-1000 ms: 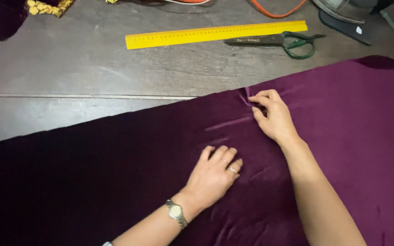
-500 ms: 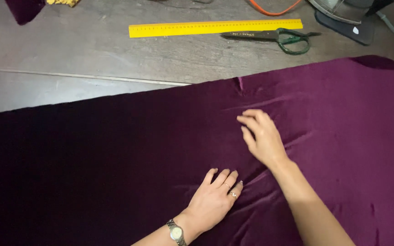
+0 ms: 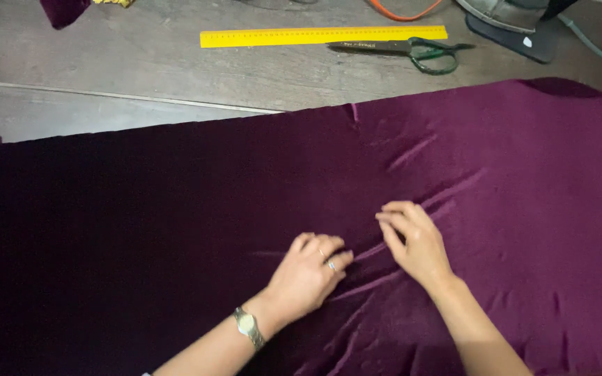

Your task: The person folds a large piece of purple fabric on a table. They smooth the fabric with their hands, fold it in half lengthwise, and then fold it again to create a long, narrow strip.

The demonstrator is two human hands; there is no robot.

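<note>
A large sheet of deep purple velvet fabric is spread across a grey wood-grain worktop and fills most of the lower part of the view. Its far edge runs at a slant from the left side up towards the right, with a small notch visible in that edge.

The left hand is laid palm down on the fabric with the fingers loosely curled; nothing is gripped in it. A ring is worn on one finger, and a metal wristwatch is worn on the wrist.

The right hand is placed just beside the left, also resting on the fabric. Its fingers are bent and drawn together at the tips against the cloth; whether a fold is pinched between them cannot be told. Creases are seen in the fabric between and around the two hands.

On the bare worktop beyond the fabric, a long yellow ruler is laid flat. Immediately to its right, a pair of scissors with dark green handles is laid, blades pointing towards the ruler.
</note>
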